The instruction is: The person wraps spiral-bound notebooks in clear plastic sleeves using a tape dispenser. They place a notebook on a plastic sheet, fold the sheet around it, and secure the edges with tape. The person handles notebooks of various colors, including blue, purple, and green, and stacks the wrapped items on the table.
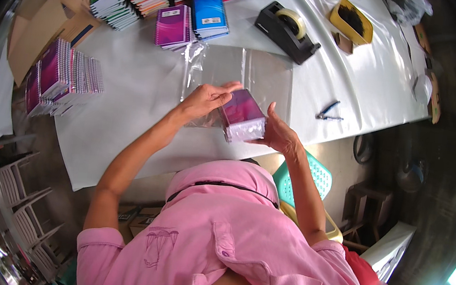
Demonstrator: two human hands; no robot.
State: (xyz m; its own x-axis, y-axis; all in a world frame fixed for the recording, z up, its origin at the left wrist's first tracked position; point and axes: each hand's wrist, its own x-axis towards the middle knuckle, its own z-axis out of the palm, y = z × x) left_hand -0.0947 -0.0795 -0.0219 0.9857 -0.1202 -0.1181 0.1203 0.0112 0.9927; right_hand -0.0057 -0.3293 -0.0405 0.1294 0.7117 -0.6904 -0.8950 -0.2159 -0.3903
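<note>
A small pack of purple notebooks (242, 108) in clear plastic is between my two hands, just above the table's near side. The plastic is bunched and shiny at the pack's near end. My left hand (208, 98) grips the far left corner, with thumb and fingers closed on it. On the right side, my right hand (279, 133) holds the pack with its thumb up along the edge; its other fingers are partly hidden beneath. Under the pack lie flat clear plastic bags (271, 71).
Behind the bags stand stacked notebooks, purple (174, 25) and blue (209, 16), plus several taller stacks. A black tape dispenser (287, 33), yellow tub (360, 36) and blue-handled nippers (330, 110) sit rightward. More purple notebooks (57, 76) and cardboard (40, 28) are left.
</note>
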